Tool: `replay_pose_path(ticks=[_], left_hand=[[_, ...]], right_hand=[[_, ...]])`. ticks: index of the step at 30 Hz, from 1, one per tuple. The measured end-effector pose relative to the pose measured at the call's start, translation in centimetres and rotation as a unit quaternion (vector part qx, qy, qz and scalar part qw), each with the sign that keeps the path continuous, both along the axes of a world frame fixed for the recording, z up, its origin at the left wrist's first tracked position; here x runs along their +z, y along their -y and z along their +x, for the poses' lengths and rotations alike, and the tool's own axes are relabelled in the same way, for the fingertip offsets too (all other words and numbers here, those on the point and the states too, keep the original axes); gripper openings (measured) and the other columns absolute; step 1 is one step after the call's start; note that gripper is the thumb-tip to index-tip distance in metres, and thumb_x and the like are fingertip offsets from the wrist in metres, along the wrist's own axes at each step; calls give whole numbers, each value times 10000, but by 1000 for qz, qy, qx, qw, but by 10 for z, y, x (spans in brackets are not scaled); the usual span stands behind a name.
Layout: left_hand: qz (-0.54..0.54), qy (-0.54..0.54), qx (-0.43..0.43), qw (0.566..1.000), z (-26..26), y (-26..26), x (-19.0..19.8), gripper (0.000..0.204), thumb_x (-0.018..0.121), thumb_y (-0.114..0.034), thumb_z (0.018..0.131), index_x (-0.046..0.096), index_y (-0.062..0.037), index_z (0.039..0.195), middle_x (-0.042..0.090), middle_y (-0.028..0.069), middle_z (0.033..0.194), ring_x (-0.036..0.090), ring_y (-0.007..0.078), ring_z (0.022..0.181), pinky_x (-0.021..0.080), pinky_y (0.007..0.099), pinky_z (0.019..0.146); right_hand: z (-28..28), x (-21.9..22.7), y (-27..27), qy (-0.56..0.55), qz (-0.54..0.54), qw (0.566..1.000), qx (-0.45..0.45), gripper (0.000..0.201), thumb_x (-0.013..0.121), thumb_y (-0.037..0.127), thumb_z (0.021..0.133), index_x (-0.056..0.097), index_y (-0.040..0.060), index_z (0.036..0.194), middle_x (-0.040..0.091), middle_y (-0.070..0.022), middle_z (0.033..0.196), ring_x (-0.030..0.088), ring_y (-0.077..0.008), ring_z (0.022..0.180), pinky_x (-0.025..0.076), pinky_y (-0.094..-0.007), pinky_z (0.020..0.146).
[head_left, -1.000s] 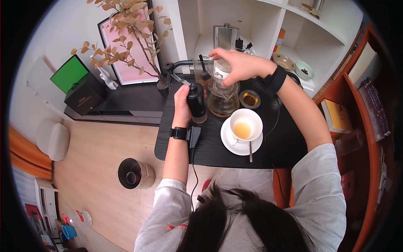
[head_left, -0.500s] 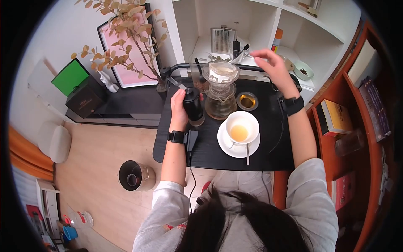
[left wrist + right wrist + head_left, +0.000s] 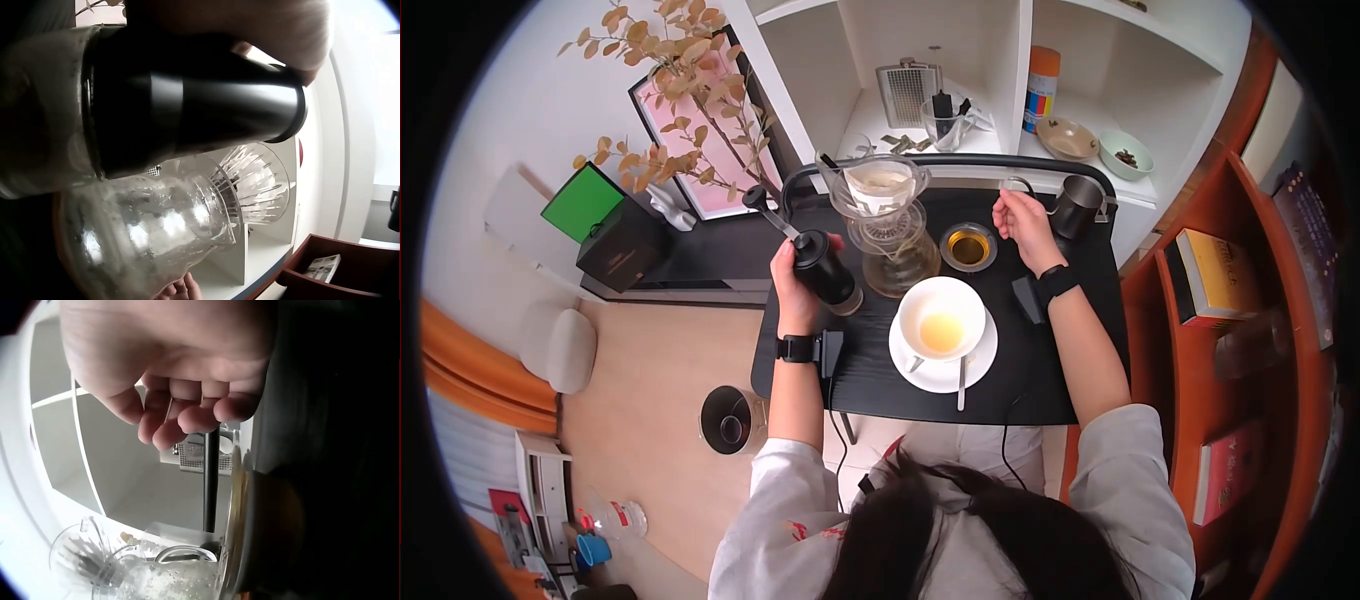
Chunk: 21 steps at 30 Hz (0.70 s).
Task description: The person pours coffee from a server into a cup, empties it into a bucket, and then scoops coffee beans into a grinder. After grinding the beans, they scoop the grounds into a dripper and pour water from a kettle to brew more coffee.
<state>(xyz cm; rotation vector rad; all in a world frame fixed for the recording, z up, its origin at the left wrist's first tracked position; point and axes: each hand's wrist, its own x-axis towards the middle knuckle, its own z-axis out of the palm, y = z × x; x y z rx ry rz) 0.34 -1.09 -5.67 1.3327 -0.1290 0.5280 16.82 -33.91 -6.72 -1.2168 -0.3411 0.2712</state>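
Observation:
My left hand [image 3: 795, 285] grips an upright black hand grinder [image 3: 825, 272], its crank at the top; the left wrist view shows the grinder's dark body [image 3: 200, 103] close up. Beside it stands a glass server [image 3: 900, 268] carrying a glass dripper [image 3: 872, 205] with a white filter. My right hand [image 3: 1025, 228] is over the table's right side, between a small metal dish [image 3: 968, 247] of amber colour and a dark metal pitcher [image 3: 1080, 205]. In the right wrist view this hand [image 3: 181, 369] has loosely bent fingers and nothing visible in them.
In front of the server, a white cup [image 3: 942, 318] with yellowish liquid sits on a saucer [image 3: 990, 370] with a spoon [image 3: 961, 385]. A black rail [image 3: 960, 160] edges the table's back. Behind are white shelves; a wooden shelf unit is at right.
My right hand has moved from the dripper to the table's right side, beside the pitcher. My left hand keeps hold of the grinder. The head view has shifted, revealing the pitcher.

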Motion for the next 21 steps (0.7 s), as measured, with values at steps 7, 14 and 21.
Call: replay_pose_path(ticks=[7, 14, 21], left_hand=[[-16, -22, 1, 1000, -3, -1, 5, 740, 260, -550, 944, 613, 69, 1143, 667, 204, 1068, 626, 313, 1024, 469, 407, 931], [56, -112, 102, 987, -22, -11, 27, 791, 235, -614, 979, 656, 43, 1108, 703, 158, 1016, 638, 255, 1026, 464, 370, 930], [150, -218, 297, 917, -105, 45, 71, 436, 485, -401, 990, 657, -16, 1100, 700, 68, 918, 640, 139, 876, 468, 290, 800]], right_hand=[[6, -17, 6, -54, 53, 996, 36, 247, 579, 275, 967, 585, 67, 835, 505, 15, 669, 439, -69, 558, 336, -218, 508], [19, -26, 12, -97, 125, 985, 70, 206, 612, 229, 949, 591, 39, 871, 514, -6, 698, 471, -93, 604, 378, -243, 546], [20, -27, 12, -105, 127, 984, 68, 170, 594, 193, 948, 589, 28, 909, 535, -21, 725, 470, -106, 619, 385, -256, 572]])
